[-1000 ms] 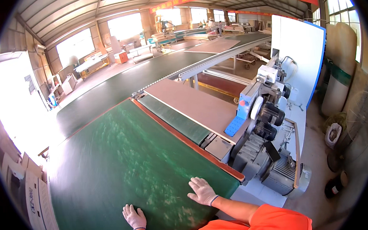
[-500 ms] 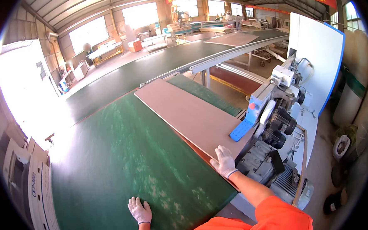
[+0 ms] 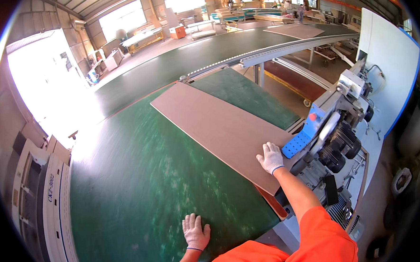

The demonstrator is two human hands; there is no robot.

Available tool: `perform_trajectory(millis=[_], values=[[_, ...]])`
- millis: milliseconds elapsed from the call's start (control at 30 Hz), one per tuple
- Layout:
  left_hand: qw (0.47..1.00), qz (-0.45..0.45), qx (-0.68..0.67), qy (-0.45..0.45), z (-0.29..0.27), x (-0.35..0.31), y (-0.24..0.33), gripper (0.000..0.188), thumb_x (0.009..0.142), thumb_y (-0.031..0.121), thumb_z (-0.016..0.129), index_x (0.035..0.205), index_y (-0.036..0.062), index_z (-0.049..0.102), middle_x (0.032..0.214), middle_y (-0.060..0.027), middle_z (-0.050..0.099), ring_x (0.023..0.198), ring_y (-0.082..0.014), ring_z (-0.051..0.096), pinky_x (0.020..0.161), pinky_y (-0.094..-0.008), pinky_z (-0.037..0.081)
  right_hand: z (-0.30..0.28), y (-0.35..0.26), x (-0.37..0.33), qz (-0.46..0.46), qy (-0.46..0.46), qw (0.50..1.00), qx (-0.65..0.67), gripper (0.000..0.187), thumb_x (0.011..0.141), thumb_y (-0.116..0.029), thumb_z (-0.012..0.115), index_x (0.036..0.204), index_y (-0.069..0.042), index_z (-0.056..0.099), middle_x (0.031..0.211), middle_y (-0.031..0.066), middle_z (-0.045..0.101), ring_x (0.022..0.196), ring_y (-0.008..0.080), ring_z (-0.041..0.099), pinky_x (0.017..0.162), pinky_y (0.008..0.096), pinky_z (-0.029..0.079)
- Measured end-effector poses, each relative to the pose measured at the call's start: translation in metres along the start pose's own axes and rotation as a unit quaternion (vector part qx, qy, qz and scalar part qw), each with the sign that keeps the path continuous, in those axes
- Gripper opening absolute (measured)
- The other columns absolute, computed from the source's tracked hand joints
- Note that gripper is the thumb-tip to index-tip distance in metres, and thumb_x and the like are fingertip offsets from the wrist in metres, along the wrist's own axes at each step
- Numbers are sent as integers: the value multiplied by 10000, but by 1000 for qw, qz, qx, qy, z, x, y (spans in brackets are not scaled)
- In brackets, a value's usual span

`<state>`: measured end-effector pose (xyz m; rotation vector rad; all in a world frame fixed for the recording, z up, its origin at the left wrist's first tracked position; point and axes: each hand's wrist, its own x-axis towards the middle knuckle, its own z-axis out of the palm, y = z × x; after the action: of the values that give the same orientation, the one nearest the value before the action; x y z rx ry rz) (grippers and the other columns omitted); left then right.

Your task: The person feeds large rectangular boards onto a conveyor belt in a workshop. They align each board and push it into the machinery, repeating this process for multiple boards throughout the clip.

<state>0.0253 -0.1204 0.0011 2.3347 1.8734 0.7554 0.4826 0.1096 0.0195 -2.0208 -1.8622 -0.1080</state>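
Observation:
A long grey-brown flat board (image 3: pixel 219 123) lies slantwise on the green belt table (image 3: pixel 142 191), its right end close to the machine's blue perforated plate (image 3: pixel 296 144). My right hand (image 3: pixel 270 158), in a white glove, rests on top of the board near that end. Its fingers are stretched out and grip nothing. To the lower left, my left hand (image 3: pixel 195 232), gloved as well, lies palm down on the green belt, fingers extended, apart from the board.
The edge-working machine (image 3: pixel 337 148), with motors and a white cover (image 3: pixel 392 69), stands on the right. A curved dark conveyor (image 3: pixel 187 58) runs beyond the table and carries another board (image 3: pixel 295 30). A white machine body (image 3: pixel 52 210) borders the left side.
The board has turned and shifted out over the green belt, baring its near corner. My right hand has moved further onto the board. The view has swung left.

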Motion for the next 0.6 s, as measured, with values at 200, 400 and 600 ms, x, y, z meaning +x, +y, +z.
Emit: perform_trajectory(millis=[200, 400, 600], values=[[1000, 11, 1, -2, 4, 1, 11, 574, 905, 369, 785, 1377, 54, 697, 1538, -215, 610, 1488, -473, 502, 1281, -638, 330, 20, -18, 51, 52, -19, 998, -11, 772, 1013, -535, 669, 1544, 7, 530, 1653, 250, 478, 1555, 429, 418, 1293, 588, 318], [1000, -12, -15, 3, -3, -1, 7, 583, 906, 338, 789, 1396, 43, 679, 1546, -228, 605, 1487, -475, 506, 1282, -632, 336, 26, -27, 46, 58, 104, 992, -31, 610, 962, -465, 739, 1352, -12, 618, 1389, 208, 614, 1353, 421, 564, 1138, 584, 449], [992, -59, -106, 37, -19, -15, 0, 586, 903, 290, 810, 1401, 16, 666, 1510, -280, 615, 1413, -510, 563, 1245, -625, 397, 46, -108, 11, -6, 169, 985, 38, 372, 879, -305, 799, 1137, -68, 673, 1155, 153, 665, 1072, 400, 664, 909, 562, 535]])
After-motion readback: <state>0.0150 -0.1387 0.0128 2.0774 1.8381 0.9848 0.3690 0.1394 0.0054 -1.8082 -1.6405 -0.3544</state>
